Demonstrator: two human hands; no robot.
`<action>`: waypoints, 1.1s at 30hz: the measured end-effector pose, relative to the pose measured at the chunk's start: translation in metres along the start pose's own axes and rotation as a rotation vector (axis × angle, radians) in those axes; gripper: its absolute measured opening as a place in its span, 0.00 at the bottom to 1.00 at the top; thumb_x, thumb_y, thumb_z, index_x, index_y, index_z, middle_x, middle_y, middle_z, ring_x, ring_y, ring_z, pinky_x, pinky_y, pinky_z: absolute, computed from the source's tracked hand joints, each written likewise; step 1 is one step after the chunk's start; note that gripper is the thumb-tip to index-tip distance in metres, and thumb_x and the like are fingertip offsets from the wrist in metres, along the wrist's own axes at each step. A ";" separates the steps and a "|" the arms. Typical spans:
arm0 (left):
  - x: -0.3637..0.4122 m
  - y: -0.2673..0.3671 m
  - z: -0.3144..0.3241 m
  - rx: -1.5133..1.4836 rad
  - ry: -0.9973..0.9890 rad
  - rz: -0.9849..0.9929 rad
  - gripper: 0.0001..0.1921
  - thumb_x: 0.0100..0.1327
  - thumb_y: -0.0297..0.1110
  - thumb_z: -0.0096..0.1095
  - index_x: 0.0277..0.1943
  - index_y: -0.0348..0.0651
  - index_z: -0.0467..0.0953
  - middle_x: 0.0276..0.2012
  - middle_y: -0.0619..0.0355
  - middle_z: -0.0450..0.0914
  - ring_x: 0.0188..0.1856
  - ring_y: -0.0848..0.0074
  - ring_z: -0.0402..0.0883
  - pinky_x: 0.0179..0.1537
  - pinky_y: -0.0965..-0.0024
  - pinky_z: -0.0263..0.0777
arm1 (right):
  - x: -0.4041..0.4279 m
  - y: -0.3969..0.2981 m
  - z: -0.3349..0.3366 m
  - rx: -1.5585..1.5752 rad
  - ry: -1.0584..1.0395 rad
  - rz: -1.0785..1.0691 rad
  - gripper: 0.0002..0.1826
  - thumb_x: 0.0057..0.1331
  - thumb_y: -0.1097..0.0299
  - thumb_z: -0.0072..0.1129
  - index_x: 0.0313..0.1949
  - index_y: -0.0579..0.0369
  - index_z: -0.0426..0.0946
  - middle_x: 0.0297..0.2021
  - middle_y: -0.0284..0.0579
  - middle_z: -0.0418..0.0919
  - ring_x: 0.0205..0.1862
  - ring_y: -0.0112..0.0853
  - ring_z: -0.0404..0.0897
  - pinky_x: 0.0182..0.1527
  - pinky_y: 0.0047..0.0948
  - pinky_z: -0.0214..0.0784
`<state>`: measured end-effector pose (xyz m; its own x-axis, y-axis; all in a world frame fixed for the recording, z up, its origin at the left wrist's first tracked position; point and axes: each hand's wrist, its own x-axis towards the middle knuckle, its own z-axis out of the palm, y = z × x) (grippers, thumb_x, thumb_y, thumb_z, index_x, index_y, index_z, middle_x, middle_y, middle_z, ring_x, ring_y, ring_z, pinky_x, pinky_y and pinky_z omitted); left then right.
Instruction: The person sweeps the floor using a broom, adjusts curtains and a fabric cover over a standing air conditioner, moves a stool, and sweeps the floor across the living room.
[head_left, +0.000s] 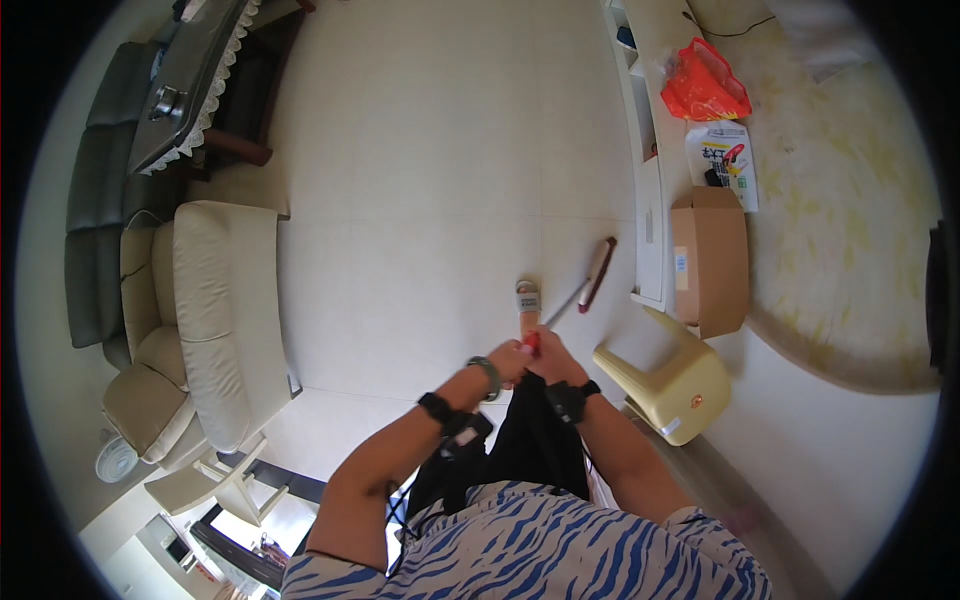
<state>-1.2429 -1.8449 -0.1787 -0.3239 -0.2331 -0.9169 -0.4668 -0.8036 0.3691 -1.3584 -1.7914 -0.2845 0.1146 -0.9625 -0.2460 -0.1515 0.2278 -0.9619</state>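
Note:
Both my hands close around the handle of a push broom, close together in front of my legs. My left hand (511, 361) is at the red end of the handle. Beside it, a little up and to the right, my right hand (553, 357) wraps the same handle. The grey shaft runs up and right to the broom head (598, 274), which has dark red bristles and lies at the floor near the white cabinet. Most of the handle's grip is hidden by my fingers. My slippered foot (528, 297) stands left of the broom head.
A yellow plastic stool (686, 382) stands at my right, near a cardboard box (712, 262) on the low white cabinet (649, 232). A red plastic bag (705, 82) lies farther along. At the left are a beige leather sofa (214, 322) and a dark table (196, 67).

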 end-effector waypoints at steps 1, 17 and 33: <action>0.005 0.026 0.002 0.022 -0.062 -0.003 0.21 0.54 0.48 0.48 0.44 0.41 0.63 0.22 0.57 0.68 0.15 0.79 0.64 0.15 0.75 0.62 | 0.015 0.052 -0.011 0.080 0.029 0.037 0.04 0.55 0.72 0.40 0.23 0.54 0.61 0.18 0.37 0.64 0.19 0.28 0.64 0.23 0.25 0.59; 0.039 0.143 0.033 -0.119 0.154 0.129 0.23 0.58 0.43 0.37 0.54 0.45 0.50 0.17 0.55 0.65 0.12 0.74 0.67 0.11 0.71 0.64 | 0.143 -0.060 -0.123 1.119 0.077 0.870 0.06 0.55 0.68 0.46 0.24 0.56 0.65 0.17 0.39 0.68 0.21 0.28 0.69 0.25 0.26 0.64; -0.036 0.060 0.026 -0.485 0.390 0.057 0.18 0.57 0.43 0.41 0.41 0.34 0.57 0.22 0.56 0.66 0.16 0.77 0.68 0.13 0.76 0.64 | 0.103 -0.072 -0.031 0.890 -0.454 1.103 0.07 0.60 0.64 0.43 0.27 0.53 0.62 0.19 0.37 0.67 0.19 0.25 0.67 0.22 0.21 0.62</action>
<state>-1.2807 -1.8698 -0.1194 0.0298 -0.3921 -0.9194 -0.0012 -0.9199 0.3923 -1.3657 -1.9113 -0.2364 0.6586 -0.1600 -0.7353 0.2521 0.9676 0.0152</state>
